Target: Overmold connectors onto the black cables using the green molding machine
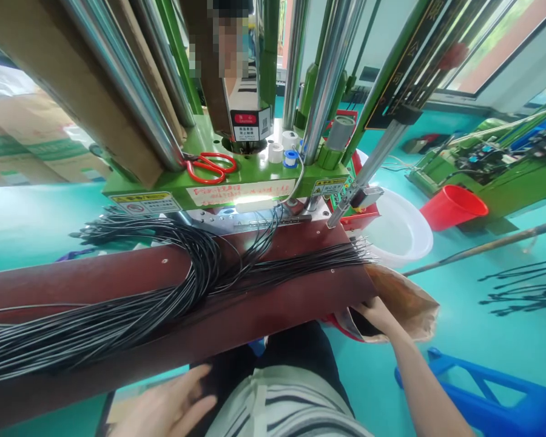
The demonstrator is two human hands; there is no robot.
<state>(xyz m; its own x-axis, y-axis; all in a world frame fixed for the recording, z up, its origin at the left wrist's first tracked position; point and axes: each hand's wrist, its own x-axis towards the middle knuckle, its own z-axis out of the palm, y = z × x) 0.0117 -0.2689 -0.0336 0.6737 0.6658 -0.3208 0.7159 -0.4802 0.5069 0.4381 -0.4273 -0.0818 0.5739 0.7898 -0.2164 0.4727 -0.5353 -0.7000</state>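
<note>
My left hand (168, 403) hovers over my lap at the bottom, below the near edge of the brown board (273, 309). Its fingers are stretched out with the thumb apart, slightly blurred, and nothing shows in it. Beyond the board's right end, my right hand (377, 314) reaches down into the mouth of a brown paper bag (412, 297). The fingertips are hidden inside, so what they touch cannot be seen. A thick bundle of black cables (164, 309) lies along the board, curving back over its far edge. More thin cables (309, 258) run right, their bare ends by the bag.
Behind the board stands a green press machine (250, 173) with steel columns. Red-handled scissors (209, 167) and tape rolls (290, 158) rest on it. A white tub (409, 224), red bucket (455, 207) and blue stool (505, 394) stand on the right.
</note>
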